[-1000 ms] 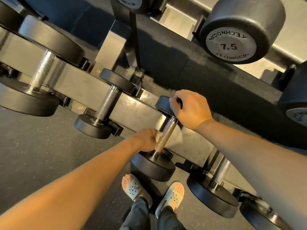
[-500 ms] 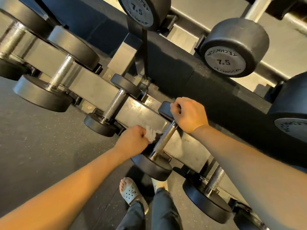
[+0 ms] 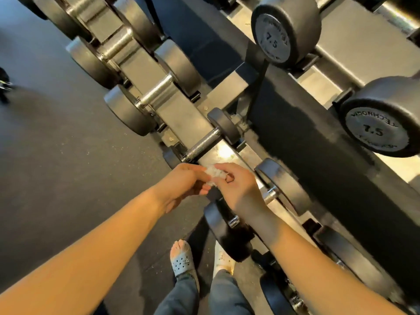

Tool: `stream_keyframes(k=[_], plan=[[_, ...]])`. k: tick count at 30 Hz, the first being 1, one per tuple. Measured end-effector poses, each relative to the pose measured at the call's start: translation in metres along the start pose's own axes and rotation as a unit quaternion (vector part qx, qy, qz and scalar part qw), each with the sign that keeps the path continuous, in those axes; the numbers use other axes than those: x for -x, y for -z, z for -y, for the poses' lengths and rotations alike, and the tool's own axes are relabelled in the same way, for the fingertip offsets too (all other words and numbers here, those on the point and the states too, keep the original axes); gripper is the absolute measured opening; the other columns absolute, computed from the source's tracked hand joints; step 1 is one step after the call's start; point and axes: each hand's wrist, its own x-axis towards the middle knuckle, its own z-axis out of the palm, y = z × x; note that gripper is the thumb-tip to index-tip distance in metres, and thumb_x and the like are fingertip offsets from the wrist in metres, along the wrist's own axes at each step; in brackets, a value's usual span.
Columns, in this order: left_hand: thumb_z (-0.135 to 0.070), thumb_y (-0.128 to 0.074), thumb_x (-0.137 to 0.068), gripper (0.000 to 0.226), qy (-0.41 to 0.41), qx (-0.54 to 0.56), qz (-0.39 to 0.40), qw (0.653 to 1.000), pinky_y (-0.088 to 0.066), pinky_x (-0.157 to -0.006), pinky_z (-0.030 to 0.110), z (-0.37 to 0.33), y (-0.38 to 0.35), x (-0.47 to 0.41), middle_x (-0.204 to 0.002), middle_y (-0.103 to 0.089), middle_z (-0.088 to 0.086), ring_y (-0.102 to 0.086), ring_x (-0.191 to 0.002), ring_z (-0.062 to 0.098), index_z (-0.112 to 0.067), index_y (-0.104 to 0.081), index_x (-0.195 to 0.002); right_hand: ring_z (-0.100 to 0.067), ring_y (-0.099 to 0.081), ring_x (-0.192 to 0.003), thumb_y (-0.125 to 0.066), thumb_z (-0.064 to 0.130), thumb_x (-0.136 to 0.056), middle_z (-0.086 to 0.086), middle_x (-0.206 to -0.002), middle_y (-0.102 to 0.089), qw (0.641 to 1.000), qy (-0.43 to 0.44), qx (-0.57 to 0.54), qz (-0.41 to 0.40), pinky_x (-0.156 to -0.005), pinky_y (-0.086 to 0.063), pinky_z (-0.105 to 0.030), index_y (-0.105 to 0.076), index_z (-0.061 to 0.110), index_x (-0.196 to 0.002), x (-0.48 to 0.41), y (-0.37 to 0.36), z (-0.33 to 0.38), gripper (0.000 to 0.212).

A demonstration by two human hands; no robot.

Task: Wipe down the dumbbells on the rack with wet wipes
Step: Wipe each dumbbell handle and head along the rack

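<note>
A crumpled white wet wipe is held between my two hands in front of the lower shelf of the dumbbell rack. My left hand grips its left end and my right hand pinches its right end with thumb and fingers. Just beyond the hands lies a small black dumbbell with a knurled steel handle. Under my right wrist sits another small dumbbell, its handle mostly hidden by the hand.
Larger dumbbells fill the lower shelf to the left. Two 7.5 dumbbells rest on the upper shelf at the right. Dark rubber floor spreads to the left. My sandalled feet stand right below the rack.
My right hand let go of the dumbbell's far head and came down to the wipe. My left hand lifted off the handle. The view swung left along the rack.
</note>
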Motion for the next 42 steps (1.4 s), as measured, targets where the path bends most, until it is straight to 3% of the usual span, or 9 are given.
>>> stream_keyframes(k=[4, 10, 17, 21, 27, 31, 35, 38, 42], plan=[[-0.006, -0.058, -0.098, 0.018, -0.007, -0.079, -0.104, 0.991, -0.057, -0.069, 0.026, 0.007, 0.019, 0.005, -0.086, -0.074, 0.01, -0.067, -0.074, 0.016, -0.008, -0.076, -0.101, -0.007, -0.062, -0.084, -0.06, 0.009, -0.096, 0.0, -0.087, -0.068, 0.998, -0.03, 0.053, 0.01, -0.072, -0.051, -0.023, -0.074, 0.011, -0.099, -0.02, -0.005, -0.007, 0.014], [-0.018, -0.054, -0.102, 0.015, -0.128, -0.096, -0.438, 0.885, -0.05, -0.085, 0.037, 0.018, 0.06, -0.036, -0.103, -0.067, 0.005, -0.061, -0.096, 0.022, -0.017, -0.068, -0.097, -0.009, -0.055, -0.097, -0.057, 0.017, -0.1, 0.008, -0.103, -0.061, 0.969, 0.071, 0.237, -0.018, -0.084, -0.046, -0.027, -0.062, 0.02, -0.113, -0.087, -0.014, 0.002, 0.015], [-0.021, -0.046, -0.101, 0.026, -0.086, 0.099, -0.435, 0.891, -0.049, -0.087, 0.035, 0.016, 0.047, -0.112, -0.106, -0.066, 0.002, -0.063, -0.103, 0.023, -0.011, -0.067, -0.113, -0.024, -0.059, -0.101, -0.071, 0.015, -0.085, -0.002, -0.103, -0.071, 0.83, 0.273, 0.486, 0.01, -0.097, -0.044, -0.041, -0.073, 0.015, -0.098, -0.132, -0.043, -0.028, 0.012], [-0.012, -0.043, -0.094, 0.034, -0.071, 0.13, -0.467, 0.872, -0.055, -0.094, 0.042, 0.019, 0.045, -0.118, -0.107, -0.07, 0.003, -0.065, -0.104, 0.025, -0.013, -0.074, -0.109, -0.029, -0.063, -0.095, -0.064, 0.003, -0.088, -0.011, -0.099, -0.073, 0.861, 0.344, 0.375, -0.007, -0.105, -0.043, -0.041, -0.075, 0.003, -0.093, -0.136, -0.048, -0.057, 0.011], [-0.012, -0.039, -0.1, 0.032, -0.068, 0.1, -0.484, 0.866, -0.055, -0.09, 0.041, 0.017, 0.043, -0.116, -0.097, -0.067, 0.002, -0.063, -0.094, 0.021, -0.015, -0.07, -0.107, -0.027, -0.06, -0.08, -0.045, 0.014, -0.097, -0.011, -0.083, -0.068, 0.877, 0.364, 0.295, 0.105, -0.073, -0.053, -0.04, -0.072, 0.003, -0.086, -0.14, -0.072, -0.048, 0.031], [-0.014, -0.039, -0.101, 0.031, -0.057, 0.082, -0.481, 0.871, -0.055, -0.087, 0.041, 0.015, 0.043, -0.115, -0.098, -0.067, 0.004, -0.063, -0.094, 0.022, -0.016, -0.069, -0.107, -0.028, -0.063, -0.086, -0.046, 0.025, -0.098, -0.007, -0.085, -0.068, 0.861, 0.186, 0.366, 0.3, -0.075, -0.052, -0.04, -0.072, 0.014, -0.085, -0.165, -0.068, -0.008, 0.031], [-0.014, -0.039, -0.1, 0.03, -0.056, 0.067, -0.482, 0.872, -0.055, -0.085, 0.041, 0.014, 0.044, -0.114, -0.097, -0.067, 0.003, -0.062, -0.091, 0.021, -0.015, -0.069, -0.105, -0.025, -0.064, -0.093, -0.06, 0.002, -0.084, -0.01, -0.099, -0.072, 0.797, 0.026, 0.327, 0.508, -0.085, -0.051, -0.038, -0.077, 0.008, -0.101, -0.213, -0.053, 0.028, 0.024], [-0.013, -0.039, -0.099, 0.031, -0.055, 0.06, -0.486, 0.87, -0.055, -0.085, 0.039, 0.015, 0.043, -0.115, -0.098, -0.066, 0.002, -0.062, -0.093, 0.021, -0.015, -0.069, -0.105, -0.017, -0.061, -0.101, -0.072, 0.013, -0.088, 0.001, -0.112, -0.069, 0.77, 0.05, 0.373, 0.516, -0.091, -0.05, -0.034, -0.072, 0.018, -0.121, -0.22, -0.057, 0.02, 0.034], [-0.012, -0.038, -0.099, 0.03, -0.053, 0.059, -0.49, 0.868, -0.056, -0.083, 0.041, 0.014, 0.042, -0.115, -0.093, -0.065, 0.001, -0.061, -0.086, 0.017, -0.017, -0.068, -0.102, -0.018, -0.063, -0.094, -0.079, 0.036, -0.086, 0.003, -0.1, -0.069, 0.779, 0.069, 0.386, 0.489, -0.086, -0.052, -0.037, -0.073, 0.024, -0.11, -0.219, -0.066, 0.001, 0.027]])
